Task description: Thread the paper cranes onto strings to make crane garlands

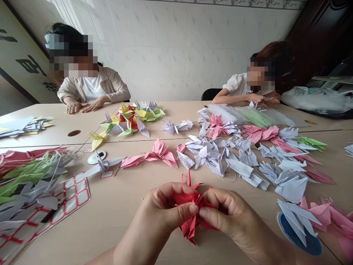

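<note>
From my remote feed, left hand (167, 209) and right hand (231, 213) show fingertips clamped on red folded paper (189, 227). White paper cranes (206, 152) lie beyond the fingers.

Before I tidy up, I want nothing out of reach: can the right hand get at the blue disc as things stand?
Probably, though not freely: the right hand pinches the red folded paper, and white folded paper partly covers the blue disc, which lies beside the right forearm.
</note>
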Demonstrator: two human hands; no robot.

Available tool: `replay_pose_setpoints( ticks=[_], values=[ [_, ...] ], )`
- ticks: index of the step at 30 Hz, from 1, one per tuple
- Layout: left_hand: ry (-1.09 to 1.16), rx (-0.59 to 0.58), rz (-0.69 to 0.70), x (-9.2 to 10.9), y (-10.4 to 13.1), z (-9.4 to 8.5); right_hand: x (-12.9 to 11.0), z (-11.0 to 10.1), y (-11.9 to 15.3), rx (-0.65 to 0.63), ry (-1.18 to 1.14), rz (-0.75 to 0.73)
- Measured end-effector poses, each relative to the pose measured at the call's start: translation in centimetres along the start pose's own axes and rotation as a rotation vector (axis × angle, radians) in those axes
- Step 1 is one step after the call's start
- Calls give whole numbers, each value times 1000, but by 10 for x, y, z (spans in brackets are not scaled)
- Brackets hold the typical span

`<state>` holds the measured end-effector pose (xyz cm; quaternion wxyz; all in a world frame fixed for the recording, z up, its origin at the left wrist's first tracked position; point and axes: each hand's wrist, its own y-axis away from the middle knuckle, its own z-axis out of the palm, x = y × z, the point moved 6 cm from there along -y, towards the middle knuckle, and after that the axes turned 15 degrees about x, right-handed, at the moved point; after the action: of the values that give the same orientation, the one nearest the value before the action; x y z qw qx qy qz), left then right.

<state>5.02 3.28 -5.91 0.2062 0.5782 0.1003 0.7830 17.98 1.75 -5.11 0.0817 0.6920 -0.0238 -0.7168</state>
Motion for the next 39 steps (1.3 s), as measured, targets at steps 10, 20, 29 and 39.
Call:
replay_pose_setpoints(
  ticks=[10, 20, 29, 39],
  values=[
    [-26, 13, 29, 1, 0, 1, -1, 0, 0, 33, 30, -21],
    [-101, -63, 35, 10, 0, -1, 10, -1, -4, 13, -232, 145],
    [-469, -245, 260, 17, 1, 1, 7, -13, -10, 116, -309, 163],
    [-750, -68, 481, 24, -3, -5, 5, -18, -12, 168, -105, 56]
  ],
)
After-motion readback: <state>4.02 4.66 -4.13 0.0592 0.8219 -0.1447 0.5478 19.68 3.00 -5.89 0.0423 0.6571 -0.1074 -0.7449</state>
